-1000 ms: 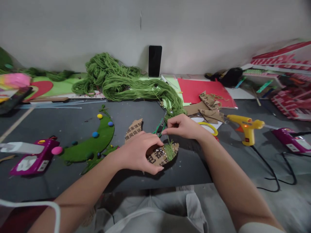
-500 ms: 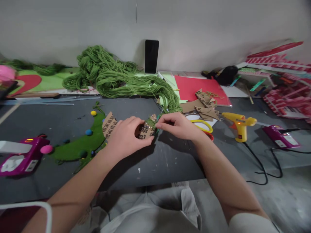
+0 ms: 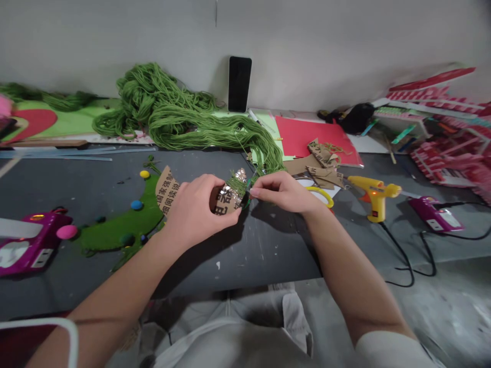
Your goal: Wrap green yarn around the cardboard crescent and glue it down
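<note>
My left hand (image 3: 195, 204) grips a printed cardboard piece (image 3: 226, 200) between thumb and fingers, holding it just above the dark table. Part of the cardboard pokes out to the left of the hand, and the palm hides its middle. Green yarn (image 3: 236, 183) is wound around its right end, where shiny silvery bits also show. Close by that end, my right hand (image 3: 278, 191) is closed in a pinch on the green yarn; the strand at its fingertips is mostly hidden. Left of my hands lies a green crescent shape (image 3: 118, 227) with coloured pompoms.
A heap of green yarn (image 3: 184, 122) lies behind my hands, before an upright phone (image 3: 240, 84). To the right are cardboard scraps (image 3: 324, 166), yellow-handled scissors (image 3: 322, 197), a yellow glue gun (image 3: 376, 194) and its cord. Purple power boxes (image 3: 435, 213) sit at both sides.
The view has shifted slightly. My left hand keeps the cardboard, now tilted so more of its wound end shows. My right hand stays pinched beside that end.
</note>
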`<state>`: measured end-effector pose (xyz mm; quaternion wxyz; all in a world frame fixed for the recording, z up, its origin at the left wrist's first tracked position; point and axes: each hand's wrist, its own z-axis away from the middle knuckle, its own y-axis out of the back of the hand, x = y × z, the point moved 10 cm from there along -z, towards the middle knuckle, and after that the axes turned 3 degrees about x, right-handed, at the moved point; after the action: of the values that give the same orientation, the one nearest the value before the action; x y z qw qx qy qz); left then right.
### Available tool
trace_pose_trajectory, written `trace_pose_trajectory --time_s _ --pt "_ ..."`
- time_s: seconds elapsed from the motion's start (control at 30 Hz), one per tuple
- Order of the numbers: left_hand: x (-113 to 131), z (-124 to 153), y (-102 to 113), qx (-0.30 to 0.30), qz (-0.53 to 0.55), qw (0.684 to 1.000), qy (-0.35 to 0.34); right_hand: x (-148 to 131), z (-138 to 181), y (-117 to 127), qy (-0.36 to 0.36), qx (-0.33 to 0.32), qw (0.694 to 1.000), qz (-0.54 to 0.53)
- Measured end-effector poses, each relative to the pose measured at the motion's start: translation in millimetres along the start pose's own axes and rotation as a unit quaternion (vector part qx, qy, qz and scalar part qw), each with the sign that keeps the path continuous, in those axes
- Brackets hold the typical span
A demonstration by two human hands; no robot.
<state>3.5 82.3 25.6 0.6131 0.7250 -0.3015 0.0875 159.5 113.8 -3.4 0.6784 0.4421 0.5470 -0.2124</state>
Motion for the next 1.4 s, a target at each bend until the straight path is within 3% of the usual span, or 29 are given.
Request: trace_pose_trajectory --time_s 0.2,0.47,0.67,0.87,1.13,1.4 --pt "20.6 5.7 5.4 0.015 0.035 0.993 -0.115 7.1 5.7 0.3 -0.020 -0.062 0.997 -0.033" --pt "36.7 17.1 -20.0 -0.107 0.094 0.968 -0.207 19.1 19.5 -24.5 -0.046 -0.233 0.970 -0.048" --pt "41.2 21.1 -25.1 -0.142 0.103 0.952 -0.251 14.5 21.1 -30.0 -0.034 -0.255 0.966 -0.006" --pt "42.4 30.5 -39.3 -0.196 0.062 0.933 -0.297 21.0 24.3 -44.7 -0.022 -0.326 0.944 0.042" --pt "50.1 35.5 -51.3 -0.211 0.012 0.927 -0.310 18.9 15.4 -41.2 0.010 -0.277 0.952 0.126" --pt "31.5 22.6 -52.1 -0.188 -0.058 0.956 -0.218 6.0 1.6 -25.9 0.020 -0.097 0.957 0.272"
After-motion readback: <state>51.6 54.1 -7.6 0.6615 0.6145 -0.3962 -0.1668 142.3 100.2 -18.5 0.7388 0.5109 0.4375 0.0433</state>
